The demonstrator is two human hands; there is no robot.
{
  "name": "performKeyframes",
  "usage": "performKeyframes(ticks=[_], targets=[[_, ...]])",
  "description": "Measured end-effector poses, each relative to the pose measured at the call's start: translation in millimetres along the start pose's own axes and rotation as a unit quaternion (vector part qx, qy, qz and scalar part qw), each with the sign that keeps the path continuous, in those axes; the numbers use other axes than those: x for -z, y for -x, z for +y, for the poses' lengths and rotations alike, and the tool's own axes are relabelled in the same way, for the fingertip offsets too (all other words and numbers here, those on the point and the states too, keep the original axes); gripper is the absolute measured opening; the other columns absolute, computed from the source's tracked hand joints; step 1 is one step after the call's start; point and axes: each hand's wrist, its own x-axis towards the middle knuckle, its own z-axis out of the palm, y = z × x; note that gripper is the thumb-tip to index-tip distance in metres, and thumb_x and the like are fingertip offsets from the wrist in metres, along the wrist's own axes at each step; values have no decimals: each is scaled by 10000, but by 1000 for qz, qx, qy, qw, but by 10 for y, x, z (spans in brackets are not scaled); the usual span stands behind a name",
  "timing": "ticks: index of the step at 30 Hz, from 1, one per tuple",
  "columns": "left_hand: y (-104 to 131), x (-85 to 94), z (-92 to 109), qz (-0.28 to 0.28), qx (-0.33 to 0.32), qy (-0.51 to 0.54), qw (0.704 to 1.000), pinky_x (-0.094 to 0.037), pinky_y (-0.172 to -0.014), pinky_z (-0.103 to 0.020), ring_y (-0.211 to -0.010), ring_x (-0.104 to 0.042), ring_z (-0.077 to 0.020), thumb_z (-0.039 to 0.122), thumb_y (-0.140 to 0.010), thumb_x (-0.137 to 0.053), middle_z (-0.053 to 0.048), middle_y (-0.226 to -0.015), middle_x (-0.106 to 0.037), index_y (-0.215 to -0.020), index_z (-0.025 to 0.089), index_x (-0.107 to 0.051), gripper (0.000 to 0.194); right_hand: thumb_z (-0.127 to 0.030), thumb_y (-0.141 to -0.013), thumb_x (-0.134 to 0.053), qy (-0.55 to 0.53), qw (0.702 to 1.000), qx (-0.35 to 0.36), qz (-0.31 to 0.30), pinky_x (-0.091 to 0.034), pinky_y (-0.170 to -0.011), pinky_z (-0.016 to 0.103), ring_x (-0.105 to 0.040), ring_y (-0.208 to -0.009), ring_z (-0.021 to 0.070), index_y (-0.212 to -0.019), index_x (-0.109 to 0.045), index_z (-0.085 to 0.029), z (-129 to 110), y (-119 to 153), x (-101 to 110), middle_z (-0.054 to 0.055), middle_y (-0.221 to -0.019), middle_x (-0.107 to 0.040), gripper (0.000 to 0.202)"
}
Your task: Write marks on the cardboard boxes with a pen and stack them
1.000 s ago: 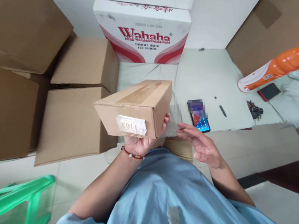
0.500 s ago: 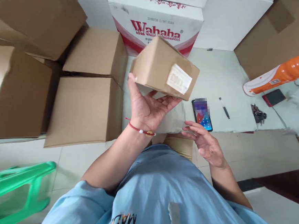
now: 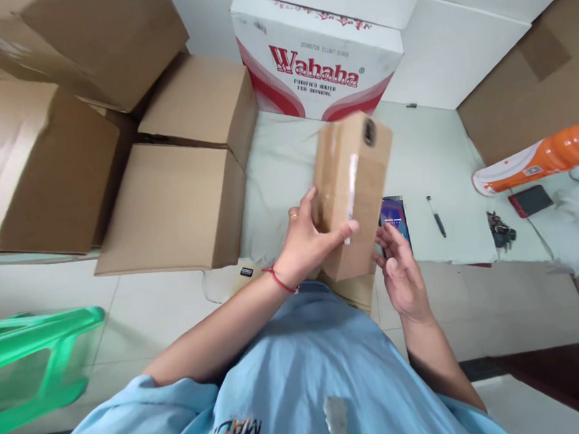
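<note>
My left hand (image 3: 307, 242) grips a small brown cardboard box (image 3: 355, 192) from its left side, thumb across the front. The box stands on end, tilted, with tape and a white label running down its face. My right hand (image 3: 399, 272) is beside the box's lower right edge, fingers spread, touching or almost touching it. A phone (image 3: 397, 214) with a lit screen lies on the pale cloth just behind my right hand, partly hidden by it.
Large brown cartons (image 3: 173, 209) are stacked at left. A white and red Wahaha water carton (image 3: 318, 67) stands ahead. A pen (image 3: 436, 215), keys (image 3: 499, 228), a dark phone (image 3: 529, 201) and an orange bottle (image 3: 540, 157) lie at right. A green plastic stool (image 3: 35, 361) is at lower left.
The box has been turned from lying flat on my left palm to standing on end and brought lower. My right hand has risen to its right edge.
</note>
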Motion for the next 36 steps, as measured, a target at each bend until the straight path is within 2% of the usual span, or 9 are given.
performKeyframes(ticks=[9, 13, 18, 21, 24, 26, 28, 32, 36], targets=[[327, 44, -48, -6, -84, -101, 991, -462, -1228, -612, -1430, -508, -410, 773, -724, -894, -213, -1469, -574, -1537, 182, -515, 1074, -494, -955, -794, -26, 999, -41, -16, -568, -1152, 454, -701, -1327, 306, -1443, -646, -309, 112, 8, -223, 69, -1418, -753, 543], [476, 234, 12, -85, -116, -68, 987, -544, -1145, -547, -1304, -588, -341, 716, -920, -738, -173, -1359, -601, -1421, 216, -618, 718, -544, -951, -708, -41, 998, -42, 35, -590, -1101, 468, -709, -1309, 332, -1424, -668, -288, 153, 19, -58, 74, -1413, -760, 540], [549, 471, -85, -184, -49, -33, 981, -652, -926, -421, -1123, -673, -262, 606, -1020, -647, -131, -1243, -636, -1156, 226, -699, 407, -570, -1005, -621, 23, 997, -49, 47, -534, -1203, 499, -614, -1487, 342, -1514, -646, -310, 134, 36, 13, 43, -1604, -664, 572], [545, 551, -216, -144, -57, -137, 978, -628, -1039, -543, -1258, -665, -335, 559, -1031, -622, -155, -1260, -643, -1131, 217, -720, 370, -517, -1008, -712, 96, 995, -34, 1, -561, -1165, 468, -659, -1417, 316, -1520, -661, -321, 55, 33, -57, 60, -1562, -692, 550], [538, 604, -274, -29, -120, -230, 965, -570, -1128, -616, -1400, -608, -387, 470, -1037, -628, -188, -1347, -623, -1137, 212, -731, 295, -493, -1010, -731, 206, 978, 25, 17, -609, -1037, 438, -725, -1225, 287, -1403, -748, -293, -81, -104, 29, 101, -1416, -753, 442], [535, 627, -238, 53, -194, -231, 952, -566, -1147, -591, -1407, -612, -363, 377, -1036, -646, -178, -1378, -615, -1122, 221, -721, 194, -487, -1028, -677, 342, 928, 60, 135, -612, -967, 432, -732, -1068, 271, -1233, -811, -246, -181, -299, 264, 122, -1271, -777, 344], [526, 626, -149, 87, -276, -207, 934, -561, -1163, -574, -1398, -622, -343, 280, -1021, -658, -143, -1325, -654, -1082, 241, -721, 96, -419, -1033, -605, 500, 828, 38, 251, -594, -971, 453, -722, -981, 275, -1186, -814, -179, -267, -550, 610, 155, -1180, -766, 354], [458, 507, 71, 18, -373, -171, 912, -584, -1143, -572, -1315, -696, -335, 227, -1011, -635, -95, -1124, -754, -961, 256, -744, 124, -328, -994, -625, 698, 666, -193, 179, -553, -1045, 503, -728, -1194, 365, -1445, -720, -153, -334, -1025, 1261, 226, -1336, -741, 493], [286, 249, 176, -98, -392, -147, 903, -597, -1172, -551, -1331, -722, -331, 266, -1036, -601, -118, -1101, -796, -908, 232, -756, 204, -268, -892, -730, 704, 646, -258, 143, -567, -948, 477, -756, -1141, 395, -1263, -816, -141, -265, -1283, 1478, 244, -1166, -802, 401]])
